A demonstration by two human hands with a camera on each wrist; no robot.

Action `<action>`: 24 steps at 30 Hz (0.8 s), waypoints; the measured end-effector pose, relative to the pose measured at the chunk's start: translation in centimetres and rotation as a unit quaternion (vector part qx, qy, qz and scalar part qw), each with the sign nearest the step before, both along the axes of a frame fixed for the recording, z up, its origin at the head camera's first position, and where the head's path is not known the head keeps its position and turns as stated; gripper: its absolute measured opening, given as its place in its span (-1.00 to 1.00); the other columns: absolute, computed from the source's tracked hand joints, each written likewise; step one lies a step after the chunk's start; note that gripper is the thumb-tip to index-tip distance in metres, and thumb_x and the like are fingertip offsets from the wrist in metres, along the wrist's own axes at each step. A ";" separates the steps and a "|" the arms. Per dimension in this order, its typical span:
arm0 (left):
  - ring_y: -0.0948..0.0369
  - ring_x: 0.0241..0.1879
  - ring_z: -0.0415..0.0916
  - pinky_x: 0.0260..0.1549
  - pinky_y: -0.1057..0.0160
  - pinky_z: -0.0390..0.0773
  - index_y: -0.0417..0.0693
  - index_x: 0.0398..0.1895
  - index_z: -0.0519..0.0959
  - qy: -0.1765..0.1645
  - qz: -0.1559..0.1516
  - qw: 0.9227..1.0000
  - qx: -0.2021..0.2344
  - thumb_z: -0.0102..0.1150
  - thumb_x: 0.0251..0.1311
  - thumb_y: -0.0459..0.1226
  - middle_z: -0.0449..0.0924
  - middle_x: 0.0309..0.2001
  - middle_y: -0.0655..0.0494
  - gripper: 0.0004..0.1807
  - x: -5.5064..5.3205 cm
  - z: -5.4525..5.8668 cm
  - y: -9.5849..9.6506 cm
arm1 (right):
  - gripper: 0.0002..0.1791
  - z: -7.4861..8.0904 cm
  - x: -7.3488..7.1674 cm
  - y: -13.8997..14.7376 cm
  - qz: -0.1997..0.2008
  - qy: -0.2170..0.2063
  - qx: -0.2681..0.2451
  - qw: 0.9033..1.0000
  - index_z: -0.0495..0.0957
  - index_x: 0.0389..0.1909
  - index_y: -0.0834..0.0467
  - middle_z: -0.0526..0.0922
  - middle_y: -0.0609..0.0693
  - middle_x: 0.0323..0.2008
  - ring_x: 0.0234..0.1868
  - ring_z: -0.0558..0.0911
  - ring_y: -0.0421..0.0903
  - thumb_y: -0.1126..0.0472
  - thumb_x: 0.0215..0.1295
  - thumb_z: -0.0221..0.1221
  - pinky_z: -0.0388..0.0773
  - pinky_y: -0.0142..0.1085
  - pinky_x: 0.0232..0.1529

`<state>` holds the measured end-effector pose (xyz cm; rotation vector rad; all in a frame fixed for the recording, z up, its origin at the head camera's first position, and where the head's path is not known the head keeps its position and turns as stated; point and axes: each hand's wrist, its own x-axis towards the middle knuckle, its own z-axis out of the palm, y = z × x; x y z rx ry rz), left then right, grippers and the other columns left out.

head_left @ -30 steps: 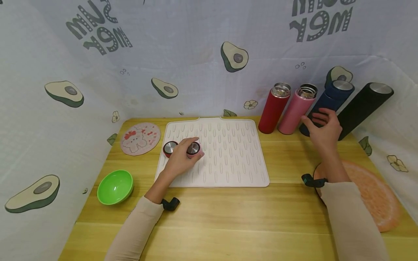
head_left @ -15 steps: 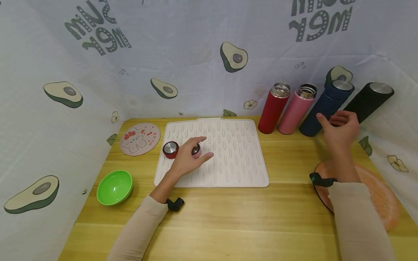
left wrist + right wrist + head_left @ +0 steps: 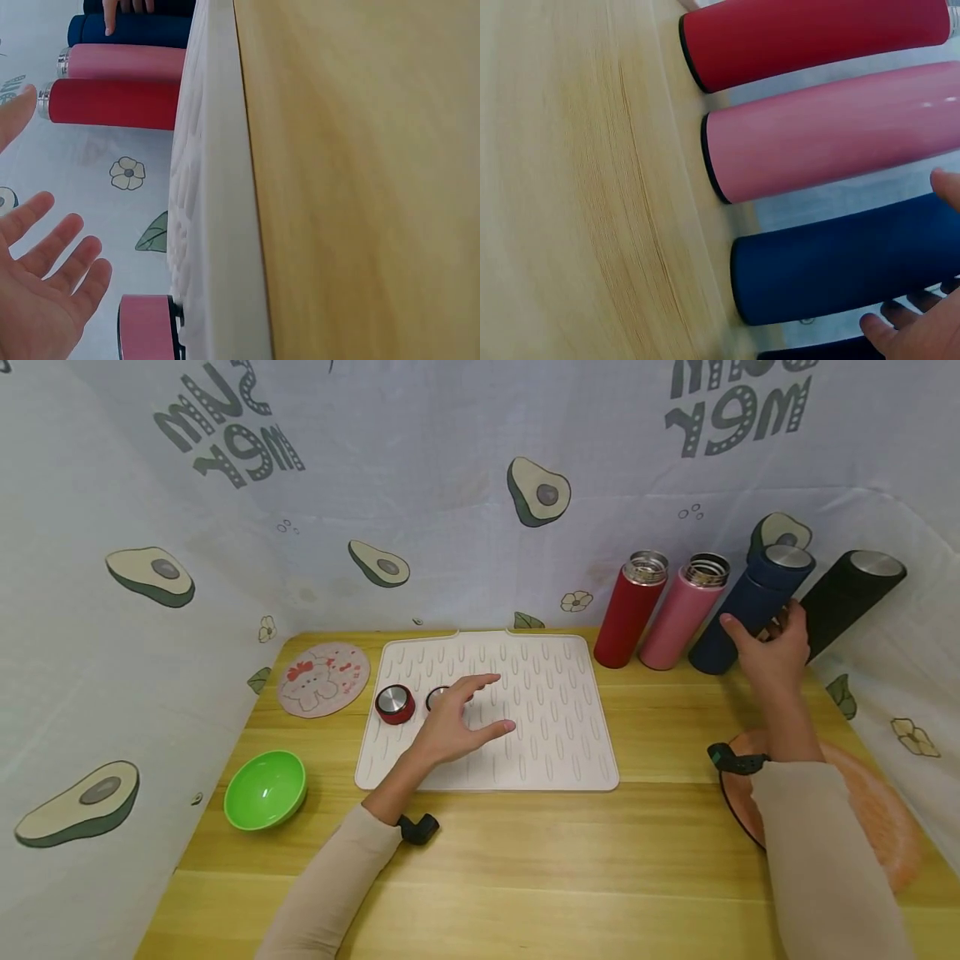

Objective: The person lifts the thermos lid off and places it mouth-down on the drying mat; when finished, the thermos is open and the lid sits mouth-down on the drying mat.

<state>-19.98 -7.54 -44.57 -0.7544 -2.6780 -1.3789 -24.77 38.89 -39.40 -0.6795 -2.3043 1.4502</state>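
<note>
My left hand (image 3: pixel 453 727) hovers over the white ridged mat (image 3: pixel 540 727), thumb and fingers spread apart with nothing between them. Partly hidden behind it sits the pink lid (image 3: pixel 437 698), which shows more fully as a pink cap (image 3: pixel 146 328) in the left wrist view. A red lid (image 3: pixel 394 703) with a steel top lies just left of it. At the back right, my right hand (image 3: pixel 776 652) straddles the capped blue thermos (image 3: pixel 753 602). Its thumb (image 3: pixel 946 186) is on the pink thermos's side, and its fingers (image 3: pixel 889 330) reach between the blue and black ones.
An uncapped red thermos (image 3: pixel 628 618) and an uncapped pink thermos (image 3: pixel 681 622) stand left of the blue one. A black thermos (image 3: pixel 851 597) is close on its right. A green bowl (image 3: pixel 265 791), a bunny coaster (image 3: pixel 324 679) and an orange round mat (image 3: pixel 873 818) lie on the table.
My left hand has let go of the pink lid and drifted right, opening wide. My right hand has moved right, then settled around the blue thermos with fingers past its right side.
</note>
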 end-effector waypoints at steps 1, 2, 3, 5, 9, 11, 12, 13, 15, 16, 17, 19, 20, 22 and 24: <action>0.11 0.40 0.42 0.39 0.04 0.46 0.27 0.47 0.41 0.002 -0.004 1.000 -0.003 0.46 0.13 0.15 0.45 0.42 0.24 -0.18 0.0 0.1 0.2 | -0.01 0.0 -0.1 0.0 0.004 -0.001 -0.003 1.000 -0.11 0.65 -0.25 0.01 -0.20 0.65 0.65 0.09 -0.15 -0.23 0.35 0.24 0.08 -0.25 0.62; 0.14 0.40 0.41 0.38 0.05 0.46 0.28 0.47 0.41 0.003 -0.007 1.000 -0.006 0.46 0.12 0.15 0.45 0.42 0.25 -0.18 0.0 0.1 0.3 | -0.01 -0.1 -0.2 0.1 0.006 0.000 -0.005 1.000 -0.12 0.65 -0.24 0.00 -0.20 0.66 0.65 0.08 -0.14 -0.22 0.36 0.24 0.06 -0.26 0.62; 0.18 0.41 0.40 0.38 0.07 0.46 0.31 0.47 0.41 0.004 -0.009 1.000 -0.010 0.46 0.12 0.16 0.44 0.42 0.26 -0.18 0.0 0.2 0.5 | -0.02 -0.2 -0.2 0.2 0.005 0.004 -0.007 1.000 -0.10 0.65 -0.23 0.02 -0.19 0.65 0.65 0.09 -0.15 -0.21 0.36 0.24 0.07 -0.27 0.62; 0.22 0.42 0.38 0.40 0.09 0.45 0.33 0.47 0.41 0.005 -0.015 1.000 -0.013 0.46 0.11 0.17 0.43 0.43 0.27 -0.17 -0.1 0.3 0.8 | -0.06 -0.4 -0.4 0.4 -0.008 0.010 -0.004 1.000 -0.03 0.64 -0.23 0.09 -0.17 0.64 0.62 0.17 -0.17 -0.19 0.37 0.24 0.13 -0.30 0.60; 0.24 0.45 0.34 0.43 0.09 0.41 0.36 0.48 0.39 0.004 -0.020 1.000 -0.012 0.47 0.10 0.17 0.40 0.45 0.28 -0.16 0.0 0.7 1.0 | -0.14 -0.7 -0.4 0.7 -0.022 0.005 0.033 0.999 0.12 0.60 -0.19 0.26 -0.12 0.56 0.40 0.37 -0.20 -0.25 0.36 0.23 0.31 -0.42 0.44; 0.23 0.46 0.32 0.44 0.06 0.40 0.37 0.48 0.38 0.003 -0.022 1.000 -0.010 0.48 0.09 0.16 0.38 0.46 0.28 -0.14 0.0 0.9 1.0 | -0.13 -0.8 -0.1 0.7 -0.017 0.002 0.053 0.998 0.16 0.59 -0.13 0.32 -0.07 0.48 0.27 0.37 -0.20 -0.27 0.34 0.23 0.35 -0.45 0.30; 0.22 0.47 0.32 0.44 0.04 0.40 0.37 0.49 0.38 0.004 -0.022 1.000 -0.010 0.49 0.08 0.16 0.38 0.47 0.28 -0.14 0.0 0.9 1.1 | -0.12 -0.8 0.1 0.7 -0.013 0.001 0.059 0.998 0.17 0.58 -0.12 0.35 -0.08 0.43 0.22 0.36 -0.21 -0.28 0.33 0.24 0.35 -0.44 0.26; 0.22 0.47 0.32 0.44 0.01 0.40 0.38 0.49 0.37 0.004 -0.021 1.000 -0.010 0.49 0.08 0.17 0.37 0.47 0.28 -0.13 0.0 1.0 1.1 | -0.11 -0.8 0.3 0.6 -0.008 0.000 0.064 0.998 0.17 0.58 -0.10 0.35 -0.09 0.40 0.21 0.35 -0.22 -0.29 0.31 0.25 0.36 -0.43 0.25; 0.21 0.48 0.30 0.43 -0.03 0.40 0.39 0.49 0.37 0.008 -0.021 1.000 -0.009 0.50 0.06 0.17 0.37 0.47 0.28 -0.12 -0.1 1.2 1.1 | -0.11 -0.8 0.8 0.3 0.001 0.008 0.059 0.998 0.16 0.57 -0.12 0.35 -0.11 0.38 0.26 0.36 -0.18 -0.26 0.31 0.28 0.36 -0.39 0.34; 0.22 0.48 0.30 0.43 -0.04 0.40 0.39 0.49 0.37 0.010 -0.022 1.000 -0.008 0.51 0.06 0.17 0.36 0.47 0.29 -0.11 -0.1 1.3 1.1 | -0.12 -0.7 1.1 0.1 0.004 0.016 0.052 0.999 0.17 0.56 -0.16 0.35 -0.12 0.41 0.31 0.37 -0.17 -0.24 0.30 0.30 0.35 -0.36 0.41; 0.22 0.48 0.29 0.43 -0.05 0.40 0.38 0.49 0.37 0.011 -0.023 1.000 -0.006 0.51 0.05 0.16 0.36 0.47 0.29 -0.11 -0.1 1.4 1.2 | -0.13 -0.6 1.4 -0.2 0.006 0.025 0.045 0.999 0.16 0.55 -0.20 0.34 -0.13 0.44 0.36 0.37 -0.16 -0.22 0.29 0.31 0.32 -0.32 0.48; 0.24 0.49 0.28 0.43 -0.05 0.39 0.37 0.49 0.36 0.016 -0.025 1.000 -0.003 0.52 0.04 0.16 0.36 0.47 0.30 -0.10 -0.2 1.7 1.2 | -0.15 -0.3 2.0 -0.9 0.012 0.047 0.031 0.998 0.17 0.53 -0.25 0.33 -0.14 0.49 0.45 0.35 -0.15 -0.16 0.29 0.35 0.27 -0.23 0.55; 0.24 0.49 0.28 0.43 -0.05 0.39 0.35 0.50 0.36 0.019 -0.027 0.999 -0.001 0.52 0.04 0.15 0.36 0.47 0.30 -0.09 -0.2 1.8 1.2 | -0.16 -0.1 2.4 -1.3 0.015 0.064 0.022 0.998 0.19 0.52 -0.27 0.34 -0.14 0.49 0.46 0.36 -0.14 -0.11 0.29 0.37 0.28 -0.20 0.56; 0.24 0.50 0.27 0.44 -0.06 0.38 0.35 0.50 0.36 0.024 -0.027 0.999 0.000 0.53 0.03 0.15 0.35 0.48 0.30 -0.08 -0.2 2.1 1.2 | -0.18 0.5 3.1 -2.3 0.023 0.092 0.011 0.995 0.23 0.49 -0.29 0.37 -0.15 0.48 0.47 0.39 -0.12 -0.04 0.28 0.40 0.29 -0.17 0.55; 0.23 0.50 0.27 0.43 -0.07 0.38 0.35 0.50 0.36 0.030 -0.024 0.999 -0.002 0.53 0.03 0.15 0.35 0.48 0.29 -0.08 -0.2 2.3 1.1 | -0.19 1.0 3.9 -3.4 0.036 0.118 0.003 0.992 0.26 0.48 -0.28 0.41 -0.14 0.46 0.46 0.43 -0.10 0.04 0.27 0.42 0.34 -0.14 0.52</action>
